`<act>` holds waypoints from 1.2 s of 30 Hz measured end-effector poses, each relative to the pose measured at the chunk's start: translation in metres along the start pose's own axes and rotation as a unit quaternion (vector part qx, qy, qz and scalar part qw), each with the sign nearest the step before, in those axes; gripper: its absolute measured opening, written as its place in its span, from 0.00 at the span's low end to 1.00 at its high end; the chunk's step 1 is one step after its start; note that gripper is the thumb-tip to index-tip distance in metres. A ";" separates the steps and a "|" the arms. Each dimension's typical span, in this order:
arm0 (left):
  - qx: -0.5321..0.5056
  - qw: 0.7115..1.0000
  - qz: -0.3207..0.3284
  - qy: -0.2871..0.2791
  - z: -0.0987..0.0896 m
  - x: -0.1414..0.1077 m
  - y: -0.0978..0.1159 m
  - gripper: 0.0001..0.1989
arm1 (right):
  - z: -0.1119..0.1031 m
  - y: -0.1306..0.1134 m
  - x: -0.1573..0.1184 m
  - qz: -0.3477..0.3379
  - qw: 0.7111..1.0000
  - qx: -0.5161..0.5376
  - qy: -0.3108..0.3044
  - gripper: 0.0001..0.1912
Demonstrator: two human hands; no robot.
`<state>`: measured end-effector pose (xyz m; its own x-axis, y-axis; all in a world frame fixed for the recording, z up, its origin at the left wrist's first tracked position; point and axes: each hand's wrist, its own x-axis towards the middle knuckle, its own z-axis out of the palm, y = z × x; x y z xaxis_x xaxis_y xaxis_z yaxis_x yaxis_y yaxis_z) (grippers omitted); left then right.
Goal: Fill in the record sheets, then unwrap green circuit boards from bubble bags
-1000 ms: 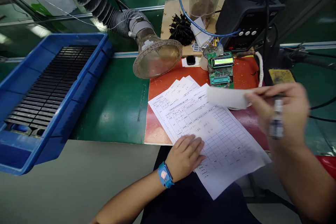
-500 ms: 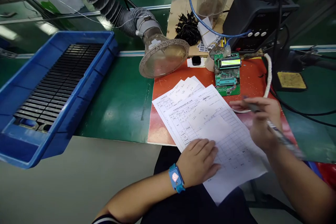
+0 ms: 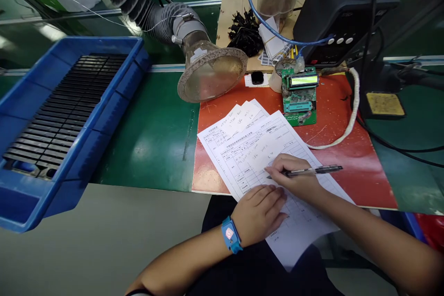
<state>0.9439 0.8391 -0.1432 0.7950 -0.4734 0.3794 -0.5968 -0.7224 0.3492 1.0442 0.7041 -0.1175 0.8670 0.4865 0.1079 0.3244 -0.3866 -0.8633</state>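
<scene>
A printed form (image 3: 305,185) with handwriting in its upper rows lies across the table's front edge, its lower part hanging over my lap. My left hand (image 3: 261,212) rests flat on it with the fingers stretched out, a blue wrist strap (image 3: 231,235) behind it. My right hand (image 3: 294,176) pinches a pen (image 3: 317,171), whose tip points down at the middle of the form, just above my left fingertips. Whether the tip touches the paper I cannot tell. Further handwritten sheets (image 3: 239,120) lie partly under the form's top.
At left stands a blue bin (image 3: 120,115) holding dark slotted strips (image 3: 69,111). A fume hose's hood (image 3: 215,76) hangs beyond the papers. Behind on the right are a green circuit board (image 3: 300,113), a soldering station (image 3: 333,27), a white-sleeved cable (image 3: 350,120) and a sponge tray (image 3: 385,105).
My right hand has come left and down from beside the circuit board onto the form, and the pen now points at the paper. My left hand stays in place.
</scene>
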 end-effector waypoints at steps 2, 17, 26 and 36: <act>-0.002 1.000 0.000 0.002 0.000 0.000 -0.001 0.20 | 0.000 0.000 0.000 -0.003 1.000 -0.015 0.005 0.15; -0.013 1.000 -0.008 0.011 0.002 0.000 0.000 0.18 | 0.000 -0.001 0.000 0.000 0.998 -0.037 0.051 0.16; -0.011 1.000 -0.009 0.007 0.001 0.000 0.000 0.18 | -0.001 -0.002 0.002 0.012 0.997 -0.011 0.072 0.17; -0.010 1.000 -0.014 0.016 0.001 0.002 0.001 0.17 | -0.002 0.000 0.001 -0.012 0.996 -0.030 0.079 0.17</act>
<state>0.9448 0.8375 -0.1427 0.8073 -0.4363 0.3973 -0.5770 -0.7247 0.3767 1.0461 0.7031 -0.1168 0.9057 0.3688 0.2092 0.3641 -0.4237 -0.8294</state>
